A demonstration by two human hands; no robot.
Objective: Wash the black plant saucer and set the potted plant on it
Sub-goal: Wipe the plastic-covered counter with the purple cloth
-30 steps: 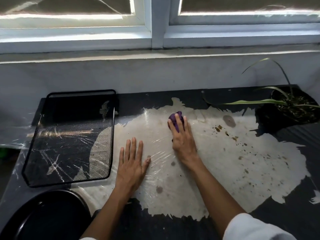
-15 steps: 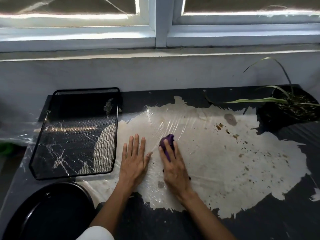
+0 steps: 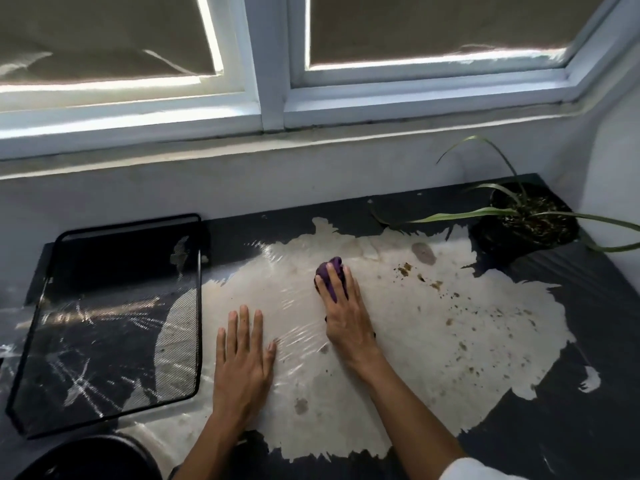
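My right hand (image 3: 344, 315) presses a purple cloth (image 3: 329, 273) flat against the worn, plastic-wrapped pale patch of the dark table (image 3: 398, 341). Beside it my left hand (image 3: 242, 362) lies flat on the table with its fingers spread, holding nothing. The black plant saucer (image 3: 93, 457) shows only in part at the bottom left edge. The potted plant (image 3: 530, 223), a black pot with long thin green leaves, stands at the far right corner of the table, apart from both hands.
A black wire mesh tray (image 3: 107, 323) lies on the table's left side. Brown dirt specks (image 3: 450, 306) are scattered over the pale patch right of my right hand. A white wall and window sill (image 3: 277, 150) close off the back.
My right hand slid the cloth from the far middle toward me, then away again and slightly right. The left hand stayed flat in place. The camera has tilted up.
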